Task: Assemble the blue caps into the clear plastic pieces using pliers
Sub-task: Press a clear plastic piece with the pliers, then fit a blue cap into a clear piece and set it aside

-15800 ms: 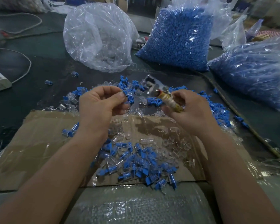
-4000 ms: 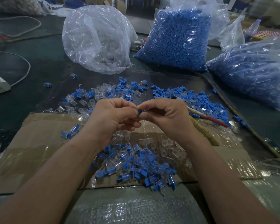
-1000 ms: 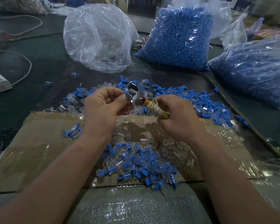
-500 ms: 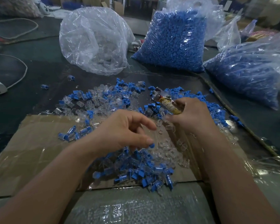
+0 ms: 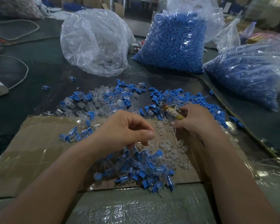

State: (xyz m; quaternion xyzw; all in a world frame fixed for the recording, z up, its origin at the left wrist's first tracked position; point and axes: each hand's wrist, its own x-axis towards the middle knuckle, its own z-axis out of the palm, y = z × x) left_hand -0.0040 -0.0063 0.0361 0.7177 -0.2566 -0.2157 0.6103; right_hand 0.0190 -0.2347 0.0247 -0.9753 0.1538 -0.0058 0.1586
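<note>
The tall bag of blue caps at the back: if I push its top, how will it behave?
The tall bag is packed full, so probably heavy and slow to slide. Its thin film looks soft, so it would likely dent and slump rather than tip cleanly.

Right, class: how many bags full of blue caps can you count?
2: the upright bag at back centre, the flat bag at far right. More may be hidden.

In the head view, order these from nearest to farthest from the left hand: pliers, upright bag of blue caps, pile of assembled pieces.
1. Pile of assembled pieces: just under the left hand.
2. Pliers: to its right, in the right hand.
3. Upright bag of blue caps: far back, right.
</note>
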